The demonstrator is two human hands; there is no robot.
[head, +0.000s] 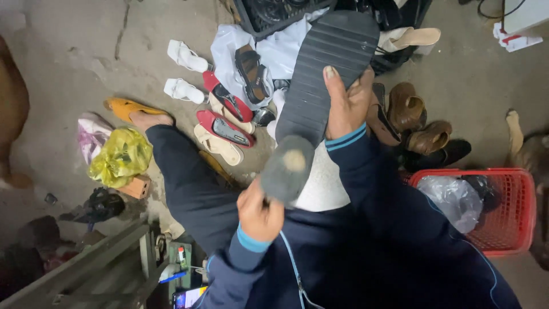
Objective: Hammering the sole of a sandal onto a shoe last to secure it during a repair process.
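Item: dark ribbed shoe sole (326, 74), held up over the lap, tread facing the camera, heel end low.
Right hand (347, 103): clamped on the sole's right edge, thumb pressed flat on the tread.
Left hand (260, 213): fist closed around a tool with a round grey head (287, 167), which touches the sole's heel end.
Surroundings: red-and-beige sandals (223, 129) and 2 white sandals (184, 73) on the concrete floor; brown shoes (417, 123) beside a red basket (509, 220); yellow bag (121, 157) at left.
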